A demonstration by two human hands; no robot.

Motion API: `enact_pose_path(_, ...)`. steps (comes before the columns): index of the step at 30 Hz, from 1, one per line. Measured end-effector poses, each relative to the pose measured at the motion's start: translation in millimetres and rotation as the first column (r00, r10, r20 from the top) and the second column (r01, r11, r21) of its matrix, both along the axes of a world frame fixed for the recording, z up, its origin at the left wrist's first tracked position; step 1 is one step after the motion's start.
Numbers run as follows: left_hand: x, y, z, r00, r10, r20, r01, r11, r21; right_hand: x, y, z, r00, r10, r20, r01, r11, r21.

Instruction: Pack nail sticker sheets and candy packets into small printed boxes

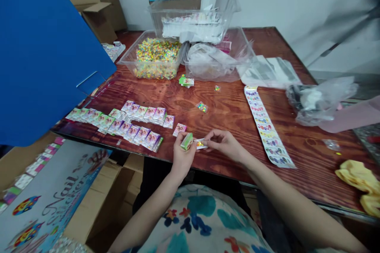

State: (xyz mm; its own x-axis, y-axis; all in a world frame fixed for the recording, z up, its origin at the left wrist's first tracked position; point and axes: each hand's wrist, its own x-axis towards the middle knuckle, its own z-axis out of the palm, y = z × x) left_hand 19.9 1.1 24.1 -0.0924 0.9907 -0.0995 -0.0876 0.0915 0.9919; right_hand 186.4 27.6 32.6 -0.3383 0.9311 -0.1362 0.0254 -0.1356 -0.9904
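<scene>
My left hand (pixel 181 153) is closed round a small green and pink box (pixel 187 141) at the table's near edge. My right hand (pixel 223 142) pinches a small clear packet of coloured candy (pixel 200 143) right against the box's open end. Both hands meet above the wooden table (pixel 231 110). To the left lie two rows of several small printed boxes (pixel 130 122). One more small box (pixel 179 129) lies just beyond my left hand.
A clear tub of coloured candy (pixel 154 58) and a tub with plastic bags (pixel 218 57) stand at the back. A sticker strip (pixel 267 126) runs along the right. A candy packet (pixel 202 106) lies mid-table. A blue board (pixel 44 47) stands left, cartons below.
</scene>
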Motion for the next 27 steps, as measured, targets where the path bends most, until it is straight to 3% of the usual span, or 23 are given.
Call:
enact_pose_path(2,-3,-1,1.6,0.971,-0.035,-0.238,0.047,0.998,0.046,5,2,1.7,0.991,-0.129,-0.039,0.129,0.991,0.016)
enact_pose_path(4,-5,-3,4.5,0.872,-0.055,-0.486,0.108,0.991,0.081,8,2,10.0,0.955,-0.287,-0.071,0.293,0.95,0.109)
enact_pose_path(6,-5,-6,7.2,0.754,-0.069,-0.653,0.166,0.982,0.089,9,-1,22.3,0.936,-0.343,-0.081,0.353,0.918,0.183)
enact_pose_path(10,-3,-11,7.7,0.594,-0.086,-0.8,0.261,0.961,0.091,6,-9,40.2,0.969,-0.213,0.126,0.161,0.929,0.333)
enact_pose_path(12,-2,-12,6.6,0.52,-0.062,-0.852,0.305,0.945,0.117,6,-10,41.8,0.957,-0.162,0.241,0.064,0.927,0.369)
enact_pose_path(15,-2,-13,6.6,0.425,-0.044,-0.904,0.353,0.928,0.12,10,-9,39.8,0.952,-0.131,0.277,0.021,0.929,0.369)
enact_pose_path(18,-2,-14,7.7,0.401,-0.067,-0.914,0.397,0.911,0.108,11,-10,39.2,0.946,-0.071,0.317,-0.059,0.922,0.382)
enact_pose_path(20,-1,-16,7.5,0.419,-0.075,-0.905,0.405,0.907,0.112,9,-13,40.1,0.929,-0.051,0.367,-0.126,0.888,0.442)
enact_pose_path(24,2,-20,4.5,0.447,-0.059,-0.892,0.361,0.925,0.12,4,-18,40.7,0.902,-0.139,0.409,-0.16,0.773,0.614)
enact_pose_path(27,4,-22,2.3,0.463,-0.063,-0.884,0.352,0.929,0.118,1,-21,37.3,0.898,-0.198,0.393,-0.111,0.763,0.637)
